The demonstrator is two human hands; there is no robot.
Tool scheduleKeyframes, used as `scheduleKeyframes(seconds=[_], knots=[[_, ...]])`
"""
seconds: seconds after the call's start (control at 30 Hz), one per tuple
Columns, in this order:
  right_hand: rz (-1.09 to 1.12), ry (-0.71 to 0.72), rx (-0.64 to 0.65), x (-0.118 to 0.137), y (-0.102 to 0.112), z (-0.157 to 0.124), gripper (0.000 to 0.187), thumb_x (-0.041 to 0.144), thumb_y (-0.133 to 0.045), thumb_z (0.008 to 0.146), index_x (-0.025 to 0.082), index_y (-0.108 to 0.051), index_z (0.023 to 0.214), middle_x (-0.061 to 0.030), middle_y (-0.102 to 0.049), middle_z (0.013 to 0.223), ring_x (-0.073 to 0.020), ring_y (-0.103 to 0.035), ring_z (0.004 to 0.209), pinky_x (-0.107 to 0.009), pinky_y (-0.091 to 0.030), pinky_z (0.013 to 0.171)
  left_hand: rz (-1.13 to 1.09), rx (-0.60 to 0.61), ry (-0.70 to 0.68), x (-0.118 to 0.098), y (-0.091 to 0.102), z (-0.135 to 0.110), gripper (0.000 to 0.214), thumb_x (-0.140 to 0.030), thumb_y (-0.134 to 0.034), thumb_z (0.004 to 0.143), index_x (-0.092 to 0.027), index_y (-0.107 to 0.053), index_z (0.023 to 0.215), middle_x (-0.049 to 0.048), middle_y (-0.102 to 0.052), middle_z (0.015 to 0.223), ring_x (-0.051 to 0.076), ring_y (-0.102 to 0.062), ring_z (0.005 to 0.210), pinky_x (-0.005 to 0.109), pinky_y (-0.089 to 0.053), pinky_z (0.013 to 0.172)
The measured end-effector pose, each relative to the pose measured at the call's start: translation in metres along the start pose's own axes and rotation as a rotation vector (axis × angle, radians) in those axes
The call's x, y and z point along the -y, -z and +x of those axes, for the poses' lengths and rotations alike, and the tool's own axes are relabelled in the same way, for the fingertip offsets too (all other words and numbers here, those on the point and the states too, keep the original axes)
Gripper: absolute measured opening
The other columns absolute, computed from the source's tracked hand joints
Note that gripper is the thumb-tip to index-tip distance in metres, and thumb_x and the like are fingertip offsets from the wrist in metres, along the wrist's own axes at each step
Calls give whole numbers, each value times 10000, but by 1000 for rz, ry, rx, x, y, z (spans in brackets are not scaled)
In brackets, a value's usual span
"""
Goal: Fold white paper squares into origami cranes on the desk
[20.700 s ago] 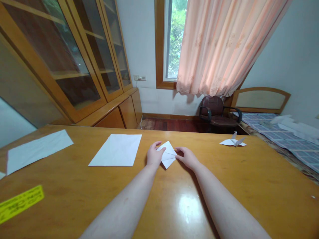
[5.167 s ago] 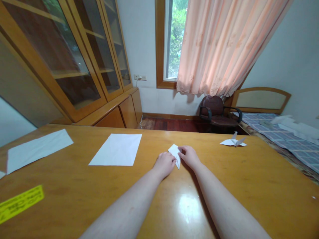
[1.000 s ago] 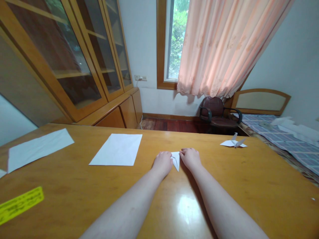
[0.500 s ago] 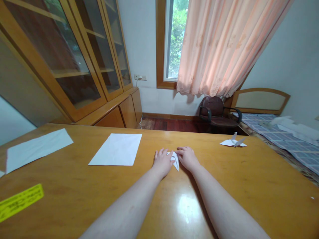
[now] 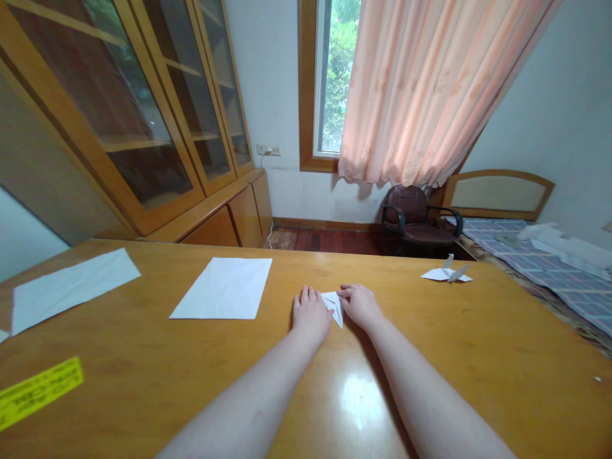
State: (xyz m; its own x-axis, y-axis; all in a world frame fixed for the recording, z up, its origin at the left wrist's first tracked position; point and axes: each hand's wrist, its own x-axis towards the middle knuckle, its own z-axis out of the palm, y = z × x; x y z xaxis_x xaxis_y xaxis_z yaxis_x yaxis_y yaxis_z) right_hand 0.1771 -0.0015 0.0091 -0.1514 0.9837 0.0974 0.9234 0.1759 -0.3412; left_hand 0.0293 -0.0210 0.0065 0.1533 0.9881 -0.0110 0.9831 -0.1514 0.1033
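One glossy desk (image 5: pixel 191 382), a pink curtain (image 5: pixel 425 89) beyond at one o'clock, bears a folded paper (image 5: pixel 336 303) between left hand (image 5: pixel 310 315), spread flat, thumb touching from nine o'clock, and right hand (image 5: pixel 359 305), curled, touching at two, grip unclear.

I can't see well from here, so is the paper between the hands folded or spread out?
Folded. The white paper between the left hand and right hand shows overlapping flaps and tapers to a point.
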Motion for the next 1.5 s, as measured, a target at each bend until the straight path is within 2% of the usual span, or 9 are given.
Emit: scheduleKeyframes(seconds=[0.27, 0.5, 0.73, 0.87, 0.97, 1.1, 1.23, 1.33, 1.5], knots=[[13, 59, -5, -7, -1, 3, 276, 303, -484, 846, 283, -711, 1002, -23, -646, 1166, -206, -544, 1085, -328, -374, 944, -54, -52, -13, 6, -2, 3, 618, -456, -496, 828, -77, -464, 1315, 184, -399, 1416, 310, -328, 1317, 460, -268, 1069], [74, 84, -18, -11, -1, 3, 267, 344, -493, 858, 272, -701, 1010, -14, -666, 1132, -196, -548, 1063, -324, -362, 945, -162, -109, 47, 17, -5, 13, 682, -442, -559, 802, -117, -360, 1368, 168, -392, 1423, 288, -366, 1297, 413, -281, 1065], [82, 72, -46, -12, -3, 5, 281, 353, -458, 888, 234, -707, 938, -40, -692, 1051, -186, -569, 1005, -296, -361, 915, -236, -139, 78, 15, -5, 12, 456, -398, -631, 766, -170, -513, 1144, 131, -467, 1337, 266, -424, 1242, 396, -310, 1034], [66, 41, -64, -13, -5, 7, 283, 326, -441, 897, 208, -698, 903, -52, -701, 978, -176, -580, 968, -272, -366, 882, -273, -118, -8, 16, -5, 13, 306, -362, -629, 769, -212, -558, 1026, 81, -508, 1264, 236, -458, 1194, 366, -342, 1002], [56, 8, -60, -14, -6, 8, 278, 299, -433, 897, 192, -689, 901, -61, -691, 972, -176, -578, 963, -264, -370, 862, -250, -94, -88, 17, -9, 14, 315, -328, -592, 798, -243, -562, 1100, 69, -456, 1347, 244, -342, 1301, 407, -253, 1074], [47, -38, -67, -15, -7, 9, 264, 292, -439, 889, 181, -677, 870, -72, -674, 941, -180, -569, 945, -261, -370, 835, -179, -30, -178, 16, -15, 14, 444, -313, -476, 861, -311, -445, 1304, 22, -338, 1470, 259, -192, 1382, 502, -144, 1112], [37, -94, -90, -16, -7, 9, 214, 319, -504, 849, 182, -663, 807, -72, -653, 895, -190, -560, 897, -278, -372, 802, -149, 7, -230, 15, -20, 15, 475, -292, -359, 898, -295, -372, 1372, 7, -329, 1481, 275, -139, 1398, 573, -110, 1101], [68, -127, -116, -17, -8, 9, 170, 309, -565, 809, 177, -652, 872, -66, -649, 905, -191, -559, 874, -285, -382, 789, -149, 12, -247, 16, -22, 15, 496, -280, -334, 897, -276, -345, 1393, 11, -330, 1481, 279, -134, 1399, 592, -93, 1098], [98, -9, -113, -18, -10, 9, 191, 262, -543, 837, 217, -672, 969, -57, -647, 1036, -188, -547, 990, -294, -376, 871, -142, 7, -241, 16, -21, 14, 505, -287, -330, 890, -269, -345, 1395, 11, -331, 1480, 276, -135, 1399, 596, -81, 1098]])
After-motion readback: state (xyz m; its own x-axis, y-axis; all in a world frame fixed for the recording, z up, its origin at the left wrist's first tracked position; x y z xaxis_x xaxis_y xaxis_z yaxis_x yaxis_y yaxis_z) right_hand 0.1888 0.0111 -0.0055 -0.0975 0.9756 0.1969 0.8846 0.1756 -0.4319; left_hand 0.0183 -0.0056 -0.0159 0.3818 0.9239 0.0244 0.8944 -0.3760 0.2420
